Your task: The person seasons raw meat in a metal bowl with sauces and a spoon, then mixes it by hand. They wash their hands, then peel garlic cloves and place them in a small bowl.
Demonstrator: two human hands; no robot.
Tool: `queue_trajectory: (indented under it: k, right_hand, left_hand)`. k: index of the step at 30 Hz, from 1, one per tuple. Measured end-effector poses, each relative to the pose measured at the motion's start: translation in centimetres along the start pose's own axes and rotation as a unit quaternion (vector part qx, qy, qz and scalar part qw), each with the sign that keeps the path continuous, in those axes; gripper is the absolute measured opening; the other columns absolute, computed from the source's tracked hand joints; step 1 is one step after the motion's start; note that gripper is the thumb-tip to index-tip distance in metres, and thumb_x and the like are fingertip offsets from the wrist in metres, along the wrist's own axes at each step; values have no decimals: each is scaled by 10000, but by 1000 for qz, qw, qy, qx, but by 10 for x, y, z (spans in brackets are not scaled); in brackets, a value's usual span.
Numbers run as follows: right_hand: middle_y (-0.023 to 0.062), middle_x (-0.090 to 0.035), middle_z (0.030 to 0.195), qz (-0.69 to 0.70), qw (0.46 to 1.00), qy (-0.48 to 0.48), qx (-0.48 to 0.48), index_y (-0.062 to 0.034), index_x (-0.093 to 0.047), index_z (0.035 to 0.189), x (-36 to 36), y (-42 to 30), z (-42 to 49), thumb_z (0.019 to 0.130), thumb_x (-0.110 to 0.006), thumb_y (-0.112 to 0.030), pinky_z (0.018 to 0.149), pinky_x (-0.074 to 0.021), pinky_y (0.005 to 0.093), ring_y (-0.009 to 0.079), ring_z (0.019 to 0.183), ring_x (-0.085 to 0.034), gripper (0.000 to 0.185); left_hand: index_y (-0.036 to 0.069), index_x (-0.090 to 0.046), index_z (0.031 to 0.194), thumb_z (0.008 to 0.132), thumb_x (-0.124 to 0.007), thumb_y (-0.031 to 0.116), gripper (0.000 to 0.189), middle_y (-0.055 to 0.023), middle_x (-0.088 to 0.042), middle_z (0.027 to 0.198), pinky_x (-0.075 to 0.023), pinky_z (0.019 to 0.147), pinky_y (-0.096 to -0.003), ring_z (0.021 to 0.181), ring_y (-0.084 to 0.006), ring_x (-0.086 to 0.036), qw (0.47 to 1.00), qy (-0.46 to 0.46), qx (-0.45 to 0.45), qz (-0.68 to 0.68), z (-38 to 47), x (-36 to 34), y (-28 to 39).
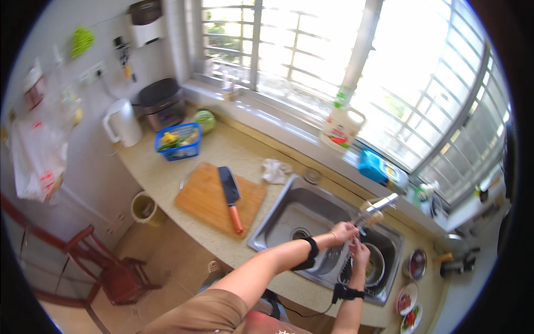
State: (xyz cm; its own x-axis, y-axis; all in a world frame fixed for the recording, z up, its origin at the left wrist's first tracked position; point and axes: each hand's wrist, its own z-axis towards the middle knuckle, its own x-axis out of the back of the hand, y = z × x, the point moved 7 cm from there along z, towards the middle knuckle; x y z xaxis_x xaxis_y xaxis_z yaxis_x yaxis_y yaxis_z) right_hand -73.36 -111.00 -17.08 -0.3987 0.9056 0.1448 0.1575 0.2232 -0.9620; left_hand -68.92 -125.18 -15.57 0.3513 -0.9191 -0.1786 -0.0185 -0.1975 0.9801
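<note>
My left hand (pixel 345 232) is just under the chrome faucet (pixel 379 205), over the double stainless-steel sink (pixel 271 227). Close below it, my right hand (pixel 359 253) is raised with bent fingers, and the two hands nearly meet. Whether anything small is between the fingers is too blurred to tell. Beneath my right hand, a round metal bowl (pixel 379 264) with some food sits in a dark drain basket (pixel 345 271) in the right basin. Black bands circle both wrists.
Left of the sink, a cleaver (pixel 229 190) with an orange handle lies on a wooden cutting board (pixel 200 192). Beyond stand a blue basket (pixel 179 153) of vegetables, a cabbage (pixel 204 121) and a rice cooker (pixel 162 102). Plates of meat (pixel 404 301) and peppers (pixel 411 319) stand right.
</note>
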Motion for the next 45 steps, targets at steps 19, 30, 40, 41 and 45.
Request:
queue_trajectory:
  k: [19,30,40,41,45]
  right_hand:
    - [-42,-582,858,277,943,-16,-186,-187,-536,969,-26,36,58,848,-525,-336,713,-404,401,140,807,-549,193]
    - [89,-574,1023,370,908,-83,-178,-68,-513,1037,22,66,78,869,-499,-229,796,-458,363,214,913,-562,233]
    - [40,-585,638,11,996,75,-46,-56,-586,808,40,44,155,757,-627,-161,393,-444,274,154,519,-568,124]
    - [44,-566,611,-197,974,105,34,-38,-581,797,43,33,155,739,-669,-186,353,-420,279,155,487,-552,181]
    - [82,-554,595,-269,963,27,-19,-12,-554,753,26,60,152,793,-619,-146,351,-421,303,180,451,-538,154]
  left_hand:
    - [73,-482,1202,688,-504,1,519,-176,-577,1112,-431,895,-365,1054,-314,-544,961,50,-61,265,-36,78,35]
    - [45,-675,808,762,-612,230,201,-138,-663,807,-497,700,-365,793,-231,-647,964,-56,24,258,-21,-17,7]
    - [74,-675,956,706,-616,218,295,-117,-637,998,-202,1001,-592,1057,-336,-523,604,-148,-108,776,-80,15,11]
    - [75,-678,947,703,-617,219,289,-113,-639,989,-202,1002,-590,1049,-335,-526,600,-130,-114,781,-79,21,20]
    - [72,-685,902,689,-618,214,265,-107,-642,974,-220,993,-581,1028,-314,-539,610,-109,-148,771,-92,37,45]
